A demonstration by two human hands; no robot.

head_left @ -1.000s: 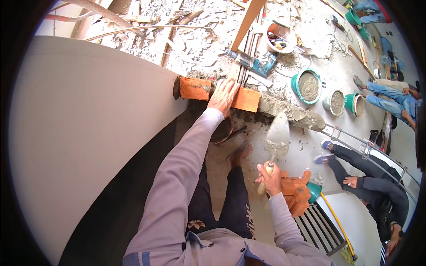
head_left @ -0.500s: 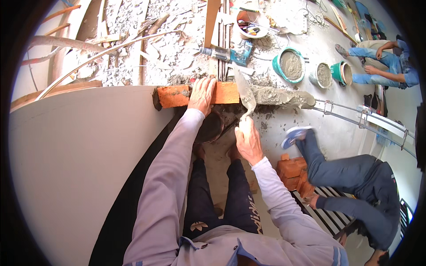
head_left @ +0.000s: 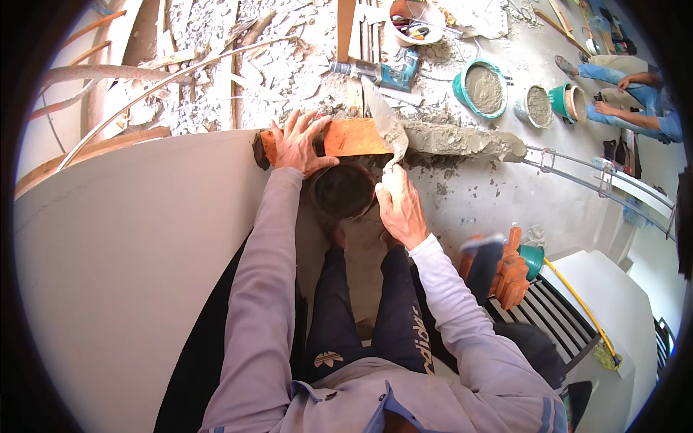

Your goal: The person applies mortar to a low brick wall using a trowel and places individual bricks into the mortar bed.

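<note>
My left hand lies with spread fingers over the left part of the orange brick course, its thumb pointing right. An orange brick shows to the right of that hand, and another bit of brick peeks out on its left. In my right hand is the handle of a pointing trowel. Its mortar-smeared blade points away from me, against the brick's right end. From there a rough ridge of grey mortar runs right along the wall top. Below the brick sits a dark round bucket.
Beyond the wall lie rubble, a blue power drill, a tool bucket and a green tub of mortar. Steel rebar extends right. Stacked bricks stand at right near a moving person's leg. Another person sits far right.
My left hand has slid left along the bricks and spread its fingers. The trowel stays at the brick's right end. The person at lower right has moved mostly behind my right arm.
</note>
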